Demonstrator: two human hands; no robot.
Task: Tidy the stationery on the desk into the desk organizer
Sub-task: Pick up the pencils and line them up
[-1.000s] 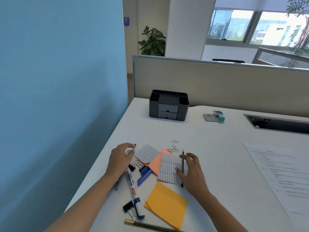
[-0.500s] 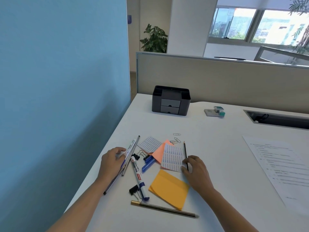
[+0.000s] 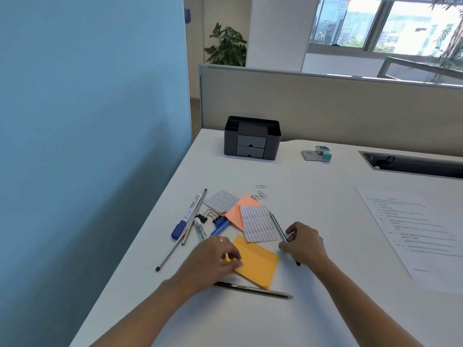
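Orange pad (image 3: 259, 265) is our reference: right hand (image 3: 304, 245) pinches pencil (image 3: 275, 222) just right of it; left hand (image 3: 213, 261) at its left edge, grip too blurred. Organizer (image 3: 251, 139) well beyond; we should lift level, drop point-up.

The white counter (image 3: 325, 259) looks like smooth laminate, matt with just a soft sheen. The black two-drawer desk organizer (image 3: 251, 139) is plain matt plastic. The square orange sticky pad (image 3: 259, 265) and salmon note (image 3: 235, 212) are dull paper, same as the big printed white sheet (image 3: 413, 231). The small wire paper clips (image 3: 261, 194) are thin shiny metal. The slim dark pencil (image 3: 276, 224) looks lacquered and a bit glossy. The beige partition panel (image 3: 325, 106) reads as woven cloth.
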